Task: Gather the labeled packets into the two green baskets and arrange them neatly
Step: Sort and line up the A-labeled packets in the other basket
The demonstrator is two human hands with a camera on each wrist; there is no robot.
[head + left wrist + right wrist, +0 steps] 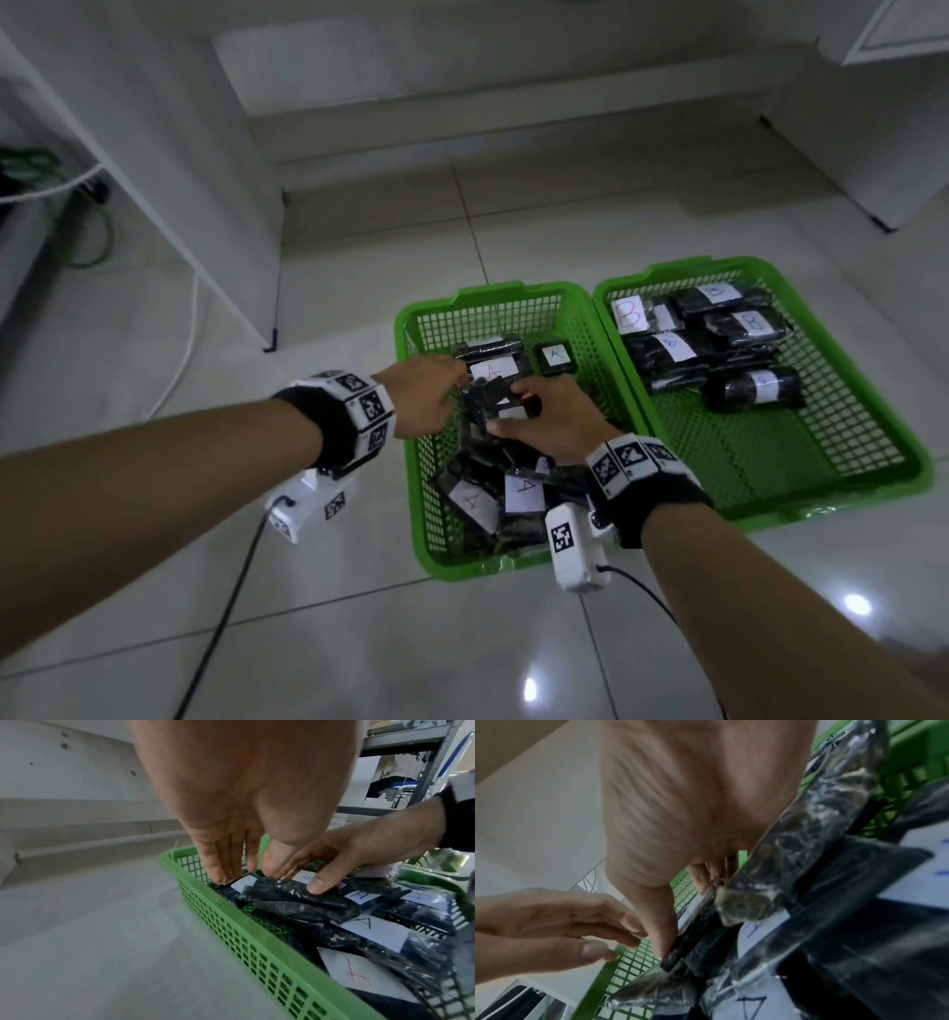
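- Pale glossy floor tiles (359,642) are lying nearest, reflecting ceiling lights.
- Right hand (552,419) is gripping a black packet (495,406) over the left green basket (418,493); left hand (423,398) is touching it with straight fingers.
- Right green basket (873,401) is holding B-labeled packets (739,324).
- White cabinet (169,169) and a low step (462,144) are standing beyond.

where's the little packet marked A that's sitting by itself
In the head view, the small A packet lies in the left green basket, near its far right corner, just beyond the right hand.
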